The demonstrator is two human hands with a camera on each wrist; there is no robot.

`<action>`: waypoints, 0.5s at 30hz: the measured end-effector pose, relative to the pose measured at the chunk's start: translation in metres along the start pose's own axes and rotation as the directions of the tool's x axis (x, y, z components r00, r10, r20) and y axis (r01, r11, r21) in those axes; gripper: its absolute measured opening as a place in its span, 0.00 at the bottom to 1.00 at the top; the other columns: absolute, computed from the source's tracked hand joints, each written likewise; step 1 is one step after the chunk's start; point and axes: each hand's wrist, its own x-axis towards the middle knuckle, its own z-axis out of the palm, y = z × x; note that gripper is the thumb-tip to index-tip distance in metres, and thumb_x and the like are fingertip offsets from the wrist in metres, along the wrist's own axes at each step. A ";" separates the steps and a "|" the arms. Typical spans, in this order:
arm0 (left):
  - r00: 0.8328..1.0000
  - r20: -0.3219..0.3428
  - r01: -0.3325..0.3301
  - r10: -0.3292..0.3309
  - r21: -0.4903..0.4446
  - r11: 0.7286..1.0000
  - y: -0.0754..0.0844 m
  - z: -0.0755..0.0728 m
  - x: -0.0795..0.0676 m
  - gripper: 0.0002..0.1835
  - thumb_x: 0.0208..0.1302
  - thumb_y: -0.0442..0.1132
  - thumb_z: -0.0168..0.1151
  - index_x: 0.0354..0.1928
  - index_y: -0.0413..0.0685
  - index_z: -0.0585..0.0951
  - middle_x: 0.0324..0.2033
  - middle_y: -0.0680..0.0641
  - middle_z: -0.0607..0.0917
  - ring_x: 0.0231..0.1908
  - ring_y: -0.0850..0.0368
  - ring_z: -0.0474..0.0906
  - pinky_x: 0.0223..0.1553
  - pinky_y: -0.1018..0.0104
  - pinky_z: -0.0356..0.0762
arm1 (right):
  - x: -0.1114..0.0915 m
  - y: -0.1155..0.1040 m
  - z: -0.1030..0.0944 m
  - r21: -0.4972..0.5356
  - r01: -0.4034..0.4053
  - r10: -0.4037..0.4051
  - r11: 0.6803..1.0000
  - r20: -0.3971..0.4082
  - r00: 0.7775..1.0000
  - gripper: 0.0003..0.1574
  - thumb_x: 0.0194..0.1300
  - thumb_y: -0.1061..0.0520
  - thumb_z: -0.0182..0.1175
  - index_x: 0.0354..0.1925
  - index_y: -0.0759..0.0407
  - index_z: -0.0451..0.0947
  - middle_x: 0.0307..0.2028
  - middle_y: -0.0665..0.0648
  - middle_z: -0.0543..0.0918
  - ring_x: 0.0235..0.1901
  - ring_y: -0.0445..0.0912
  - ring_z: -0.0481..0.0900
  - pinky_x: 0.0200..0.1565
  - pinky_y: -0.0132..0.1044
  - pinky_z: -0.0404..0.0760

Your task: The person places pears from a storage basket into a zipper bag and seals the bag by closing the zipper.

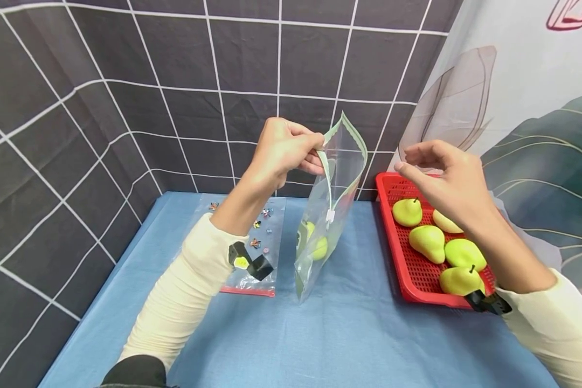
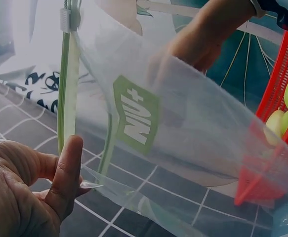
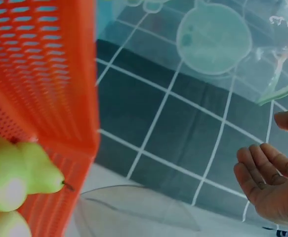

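A clear zip bag point(image 1: 339, 183) with a pale green rim hangs upright from my left hand point(image 1: 291, 148). Thumb and fingers pinch one side of its rim, and the mouth gapes. Green pears point(image 1: 320, 248) lie low inside, seen through the plastic. On the bag's side a green label point(image 2: 139, 116) shows in the left wrist view. My right hand point(image 1: 446, 175) is raised between the bag and a red basket point(image 1: 393, 242), fingers loosely bent with nothing in them. Several yellow-green pears point(image 1: 427, 243) lie in the basket; the right forearm partly covers it.
Left of the upright bag, a flat clear bag with a red zip strip point(image 1: 249, 292) and small colourful figures lies under my left forearm. Blue cloth point(image 1: 310, 345) covers the table. A dark gridded curtain point(image 1: 242, 64) stands behind and to the left.
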 end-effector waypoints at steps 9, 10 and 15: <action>1.000 0.010 -0.015 0.015 0.014 1.000 0.000 -0.001 0.000 0.09 0.59 0.26 0.59 0.32 0.31 0.89 0.17 0.39 0.87 0.16 0.50 0.87 0.30 0.52 0.92 | -0.011 0.032 -0.005 -0.113 -0.059 0.067 0.992 0.073 0.995 0.23 0.67 0.38 0.67 0.53 0.48 0.84 0.49 0.55 0.88 0.38 0.17 0.75 0.41 0.20 0.72; 1.000 0.011 -0.017 0.016 0.015 1.000 0.000 -0.001 0.000 0.09 0.59 0.26 0.59 0.32 0.31 0.89 0.17 0.39 0.87 0.17 0.50 0.87 0.30 0.52 0.92 | -0.012 0.035 -0.006 -0.124 -0.066 0.076 0.990 0.077 0.994 0.24 0.68 0.37 0.66 0.54 0.48 0.84 0.49 0.55 0.88 0.38 0.17 0.75 0.41 0.22 0.72; 1.000 0.006 -0.016 0.016 0.020 1.000 0.000 -0.002 0.000 0.09 0.59 0.25 0.59 0.31 0.30 0.89 0.17 0.40 0.87 0.16 0.51 0.87 0.30 0.52 0.92 | -0.015 0.049 -0.010 -0.169 -0.103 0.124 0.980 0.123 0.985 0.26 0.68 0.34 0.64 0.56 0.47 0.82 0.50 0.55 0.89 0.38 0.18 0.74 0.42 0.25 0.73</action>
